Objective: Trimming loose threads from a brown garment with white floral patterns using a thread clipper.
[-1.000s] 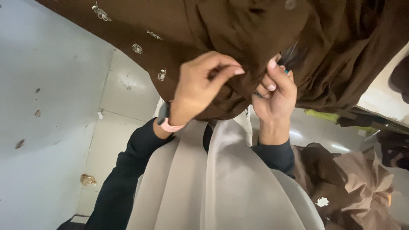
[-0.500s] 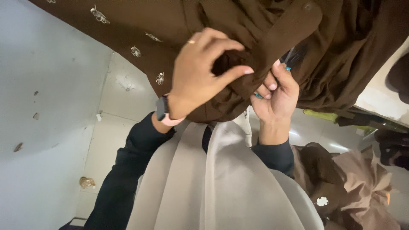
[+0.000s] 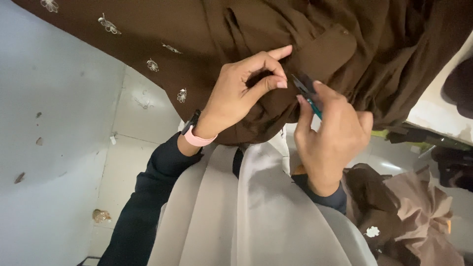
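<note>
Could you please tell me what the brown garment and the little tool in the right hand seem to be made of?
The brown garment looks like a soft, matte woven cloth: it folds and drapes loosely, with pale stitched flowers. The small snips in the right hand seem to have dark metal blades and a teal grip, probably plastic; too little shows to be sure.

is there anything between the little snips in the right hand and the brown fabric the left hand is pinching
Nothing visible. The right hand holds the small thread snips with the blades right at the brown garment, beside the fold pinched by the left hand. The left fingertips sit close to the blades.
</note>
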